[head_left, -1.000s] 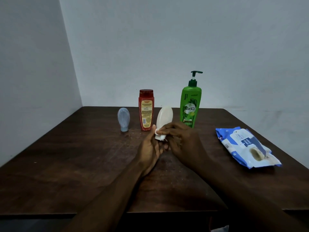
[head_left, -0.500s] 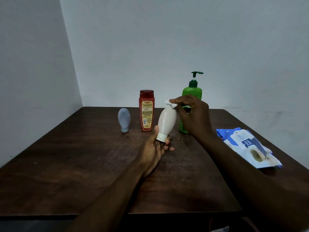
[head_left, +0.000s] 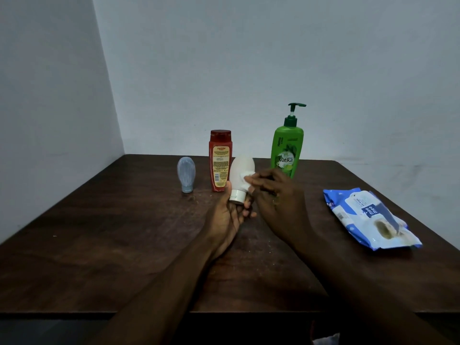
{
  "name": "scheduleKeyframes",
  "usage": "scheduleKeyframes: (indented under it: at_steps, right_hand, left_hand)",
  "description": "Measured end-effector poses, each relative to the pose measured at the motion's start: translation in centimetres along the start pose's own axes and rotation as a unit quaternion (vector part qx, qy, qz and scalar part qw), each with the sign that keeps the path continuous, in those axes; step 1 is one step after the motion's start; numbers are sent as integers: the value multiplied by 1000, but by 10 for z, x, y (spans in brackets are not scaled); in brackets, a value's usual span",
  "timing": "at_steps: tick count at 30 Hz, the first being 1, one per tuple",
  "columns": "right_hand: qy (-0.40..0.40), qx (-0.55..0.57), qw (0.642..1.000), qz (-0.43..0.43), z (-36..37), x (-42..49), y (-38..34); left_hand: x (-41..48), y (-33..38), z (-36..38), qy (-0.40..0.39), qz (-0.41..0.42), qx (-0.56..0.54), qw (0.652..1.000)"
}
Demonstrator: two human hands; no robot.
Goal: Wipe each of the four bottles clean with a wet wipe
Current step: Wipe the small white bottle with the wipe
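Observation:
My left hand (head_left: 227, 215) grips a white bottle (head_left: 240, 174) by its cap end, cap down, above the table's middle. My right hand (head_left: 276, 195) pinches a small white wet wipe (head_left: 245, 176) against the bottle's right side at mid height. Behind them stand a small clear bluish bottle (head_left: 186, 174) upside down on its cap, a red bottle (head_left: 220, 160) and a tall green pump bottle (head_left: 287, 148), all upright in a row.
A blue and white wet wipe pack (head_left: 368, 217) lies on the right of the dark wooden table (head_left: 112, 245), its flap open. Pale walls close off the left side and the back.
My right hand with the wipe went from the cap end up to the top of the white bottle, then came back down to its middle. The left hand kept its hold.

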State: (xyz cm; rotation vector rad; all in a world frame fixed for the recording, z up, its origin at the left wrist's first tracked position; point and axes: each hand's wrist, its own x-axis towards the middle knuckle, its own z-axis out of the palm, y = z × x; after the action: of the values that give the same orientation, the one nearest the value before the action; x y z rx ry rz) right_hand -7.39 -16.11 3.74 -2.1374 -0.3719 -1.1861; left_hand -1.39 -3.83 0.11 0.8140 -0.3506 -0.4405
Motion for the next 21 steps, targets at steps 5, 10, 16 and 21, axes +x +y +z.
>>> scheduleKeyframes:
  at_steps: [5,10,16,21]
  right_hand:
    - [-43,-15,998,-34,0,-17,-5]
    - [-67,-2,997,-45,-5,-14,-10]
    - [-57,-16,998,-26,-10,-4,-6]
    - [-31,-35,999,4,-11,26,1]
  left_hand:
    - [1,0,2,34,2,-14,999]
    - [0,2,3,23,4,-24,999]
    - [-1,0,4,1,7,84,996]
    - [0,-1,5,-16,26,124,992]
